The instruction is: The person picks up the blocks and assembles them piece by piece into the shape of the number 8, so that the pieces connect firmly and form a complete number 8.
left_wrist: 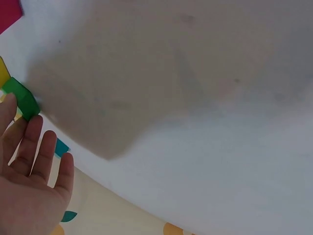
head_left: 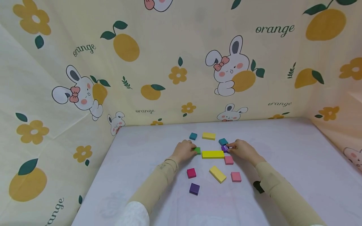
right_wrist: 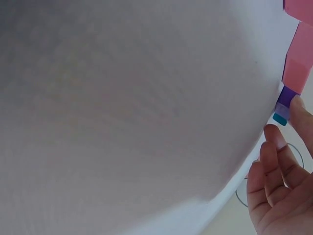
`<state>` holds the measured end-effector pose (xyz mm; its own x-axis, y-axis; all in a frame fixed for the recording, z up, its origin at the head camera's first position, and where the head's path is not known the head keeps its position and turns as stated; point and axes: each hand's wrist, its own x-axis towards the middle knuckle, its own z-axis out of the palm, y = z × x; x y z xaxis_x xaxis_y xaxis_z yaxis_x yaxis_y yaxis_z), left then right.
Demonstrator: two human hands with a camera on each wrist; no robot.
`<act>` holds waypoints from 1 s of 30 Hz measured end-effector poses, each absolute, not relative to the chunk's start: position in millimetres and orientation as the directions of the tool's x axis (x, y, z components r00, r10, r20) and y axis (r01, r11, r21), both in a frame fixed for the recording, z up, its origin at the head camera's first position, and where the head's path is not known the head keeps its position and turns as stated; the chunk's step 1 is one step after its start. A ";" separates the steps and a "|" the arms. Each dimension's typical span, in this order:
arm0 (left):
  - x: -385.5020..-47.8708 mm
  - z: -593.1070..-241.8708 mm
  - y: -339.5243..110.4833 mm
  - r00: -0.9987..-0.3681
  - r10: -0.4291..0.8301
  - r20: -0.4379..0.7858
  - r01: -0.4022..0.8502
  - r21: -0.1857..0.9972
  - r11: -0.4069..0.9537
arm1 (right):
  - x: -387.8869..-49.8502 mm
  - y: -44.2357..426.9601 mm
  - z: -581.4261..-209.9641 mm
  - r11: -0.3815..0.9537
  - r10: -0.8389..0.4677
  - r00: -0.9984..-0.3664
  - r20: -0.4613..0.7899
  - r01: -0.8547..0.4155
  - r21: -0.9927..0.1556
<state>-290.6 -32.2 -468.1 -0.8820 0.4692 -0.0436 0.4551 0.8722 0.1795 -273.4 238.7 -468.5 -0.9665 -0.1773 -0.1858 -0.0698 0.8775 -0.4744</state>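
My left hand (head_left: 183, 151) pinches a green block (head_left: 197, 151) by the left end of a long yellow block (head_left: 212, 154). Thumb and fingertips meet that green block (left_wrist: 24, 98) in the left wrist view. At the yellow block's right end, my right hand (head_left: 242, 150) holds a small purple block (head_left: 224, 148) with a pale marking on top. The right wrist view shows the thumb against this purple block (right_wrist: 288, 97), the other fingers bent below. A teal block (head_left: 223, 142) lies just behind it and a pink block (head_left: 228, 160) just in front.
Farther back lie a teal block (head_left: 193, 136) and a yellow block (head_left: 208, 136). Nearer are a crimson block (head_left: 191, 173), a dark purple block (head_left: 194, 189), a slanted yellow block (head_left: 217, 174) and a pink block (head_left: 236, 177). A patterned cloth (head_left: 158, 72) rises behind the white table (head_left: 135, 163).
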 end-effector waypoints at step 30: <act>-289.5 -473.3 -28.9 -0.879 0.478 0.007 0.474 0.128 0.871 | -272.2 237.6 -468.2 0.876 -0.159 -0.966 -0.203 -0.043 -0.480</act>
<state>-289.5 -28.9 -473.3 -0.8786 0.4775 0.0073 0.4745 0.8709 0.1280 -272.2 237.6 -468.2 -0.9663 -0.1588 -0.2027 -0.0432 0.8760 -0.4803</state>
